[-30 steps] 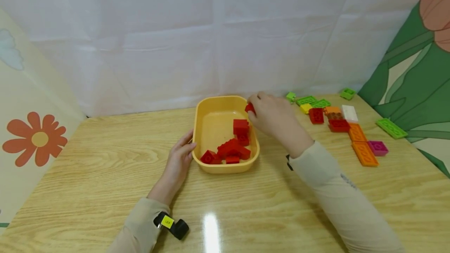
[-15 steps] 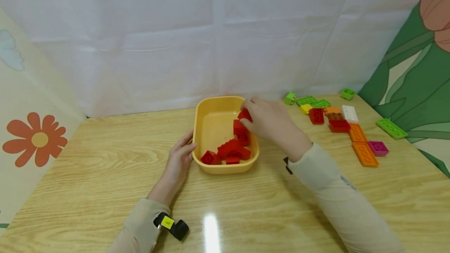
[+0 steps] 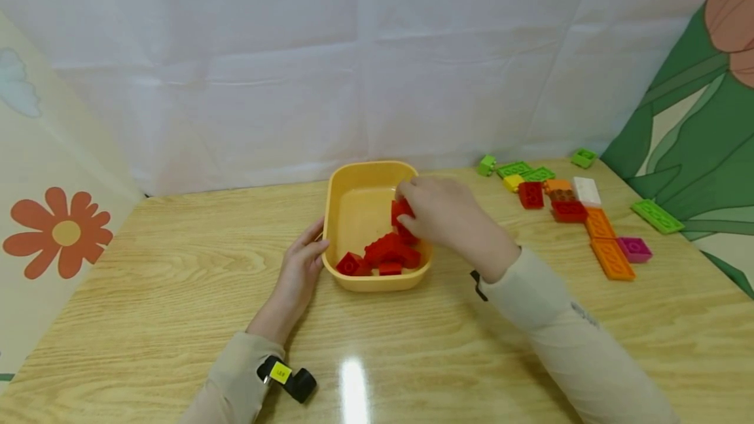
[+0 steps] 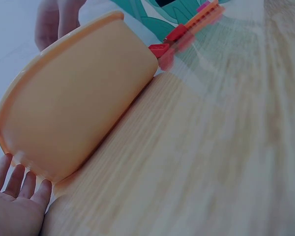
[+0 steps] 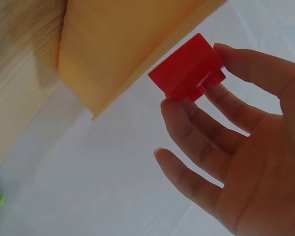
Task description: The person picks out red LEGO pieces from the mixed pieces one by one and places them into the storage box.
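A yellow plastic tub (image 3: 359, 205) stands on the table with several red bricks (image 3: 384, 250) inside, mostly toward its near side. My left hand (image 3: 300, 267) holds the tub's left side, thumb at the rim; the left wrist view shows its fingertips (image 4: 27, 179) against the outer wall. Over the tub's right rim, my right hand (image 3: 442, 211) pinches a red toy brick (image 5: 187, 69) between thumb and fingers. From the head view, that brick merges with the red ones below it, and whether they touch cannot be told.
Loose bricks lie to the right: green plates (image 3: 514, 169), a yellow brick (image 3: 512, 182), red bricks (image 3: 531, 195), a white one (image 3: 586, 191), orange plates (image 3: 612, 259) and a magenta brick (image 3: 634, 249). A white cloth (image 3: 253, 84) hangs behind the wooden table (image 3: 194, 267).
My right hand has moved left and toward me, carrying the red brick from the tub's far right rim down over the bricks at its right side. My left hand has stayed still.
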A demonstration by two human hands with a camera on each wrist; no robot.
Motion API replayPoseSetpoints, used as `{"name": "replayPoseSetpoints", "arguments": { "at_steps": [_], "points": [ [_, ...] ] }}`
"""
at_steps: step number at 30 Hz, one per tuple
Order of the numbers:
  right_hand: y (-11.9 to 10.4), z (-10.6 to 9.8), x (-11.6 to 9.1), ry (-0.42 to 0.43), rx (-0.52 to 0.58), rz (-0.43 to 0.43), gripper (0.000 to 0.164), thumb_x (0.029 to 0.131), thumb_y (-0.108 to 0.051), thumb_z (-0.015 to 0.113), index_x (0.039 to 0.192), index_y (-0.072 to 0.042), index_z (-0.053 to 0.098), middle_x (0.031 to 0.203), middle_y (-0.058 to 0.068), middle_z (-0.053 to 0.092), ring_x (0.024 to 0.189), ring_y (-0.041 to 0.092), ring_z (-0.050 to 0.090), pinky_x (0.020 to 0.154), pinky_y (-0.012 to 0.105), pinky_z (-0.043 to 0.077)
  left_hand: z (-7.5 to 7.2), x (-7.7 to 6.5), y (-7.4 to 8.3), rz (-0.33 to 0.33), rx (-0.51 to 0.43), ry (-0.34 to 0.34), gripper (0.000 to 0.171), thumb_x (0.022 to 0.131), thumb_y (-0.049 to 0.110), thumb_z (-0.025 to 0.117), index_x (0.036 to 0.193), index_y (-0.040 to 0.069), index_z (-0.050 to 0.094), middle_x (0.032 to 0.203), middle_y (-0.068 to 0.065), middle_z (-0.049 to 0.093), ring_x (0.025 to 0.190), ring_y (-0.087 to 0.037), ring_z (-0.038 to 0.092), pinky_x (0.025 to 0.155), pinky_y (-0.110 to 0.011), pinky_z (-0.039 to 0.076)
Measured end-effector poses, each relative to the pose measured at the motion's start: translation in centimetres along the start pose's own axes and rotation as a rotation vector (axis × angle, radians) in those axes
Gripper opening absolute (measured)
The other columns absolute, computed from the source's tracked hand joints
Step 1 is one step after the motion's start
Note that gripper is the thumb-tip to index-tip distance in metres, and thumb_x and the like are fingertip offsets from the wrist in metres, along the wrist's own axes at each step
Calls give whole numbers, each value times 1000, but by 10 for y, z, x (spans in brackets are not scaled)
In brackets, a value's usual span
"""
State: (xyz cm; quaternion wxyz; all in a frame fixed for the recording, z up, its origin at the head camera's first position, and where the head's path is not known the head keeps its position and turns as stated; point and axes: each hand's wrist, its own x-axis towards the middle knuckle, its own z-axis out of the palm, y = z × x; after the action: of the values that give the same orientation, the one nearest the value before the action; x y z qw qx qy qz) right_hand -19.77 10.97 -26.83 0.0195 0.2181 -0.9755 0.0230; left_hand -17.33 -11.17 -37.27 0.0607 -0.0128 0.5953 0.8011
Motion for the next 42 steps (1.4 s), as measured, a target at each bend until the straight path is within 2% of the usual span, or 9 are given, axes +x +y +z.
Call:
{"name": "replayPoseSetpoints", "arguments": {
  "at_steps": [8, 14, 21, 29, 37, 42],
  "points": [
    [-6, 2, -2, -36, -20, -16, 19, 82, -30, 66, 91, -14, 60, 75, 0, 60, 63, 19, 53, 56, 30, 46, 0, 1, 0, 13, -23, -8, 55, 91, 3, 41, 146, -1, 30, 153, -15, 31, 133, -22, 36, 90, -9, 45],
    [-8, 5, -4, -85, -19, -28, 19, 81, -27, 68, 93, -13, 61, 76, 0, 61, 64, 19, 53, 61, 31, 46, 0, 0, 0, 6, -12, -6, 56, 91, 4, 42, 146, 0, 31, 154, -14, 31, 133, -21, 37, 93, -12, 44],
    [-8, 7, -4, -93, -43, -56, 20, 82, -25, 68, 95, -11, 63, 77, 1, 63, 67, 19, 54, 73, 39, 48, 0, 0, 0, 7, -13, -6, 56, 92, 4, 42, 146, 0, 30, 154, -15, 31, 132, -22, 37, 91, -10, 45],
    [-8, 9, -4, -97, -20, -67, 19, 81, -23, 68, 95, -12, 63, 80, 1, 66, 69, 19, 55, 75, 40, 49, 1, -1, 1, -4, -23, 0, 56, 92, 5, 43, 146, 2, 31, 154, -11, 32, 132, -19, 38, 90, -6, 45],
    [-10, 10, -4, -97, -13, -73, 18, 81, -21, 69, 95, -11, 64, 81, 1, 67, 70, 19, 56, 80, 43, 49, 0, -1, 1, -1, -23, 1, 56, 92, 5, 43, 146, 2, 31, 154, -12, 31, 132, -20, 38, 89, -6, 46],
    [-9, 10, -5, -83, -13, -74, 17, 81, -20, 69, 95, -11, 64, 81, 1, 67, 70, 19, 56, 78, 41, 49, 1, -1, 1, 9, -26, 1, 56, 91, 4, 43, 145, 0, 31, 153, -14, 32, 132, -22, 37, 88, -7, 47]
  ]
}}
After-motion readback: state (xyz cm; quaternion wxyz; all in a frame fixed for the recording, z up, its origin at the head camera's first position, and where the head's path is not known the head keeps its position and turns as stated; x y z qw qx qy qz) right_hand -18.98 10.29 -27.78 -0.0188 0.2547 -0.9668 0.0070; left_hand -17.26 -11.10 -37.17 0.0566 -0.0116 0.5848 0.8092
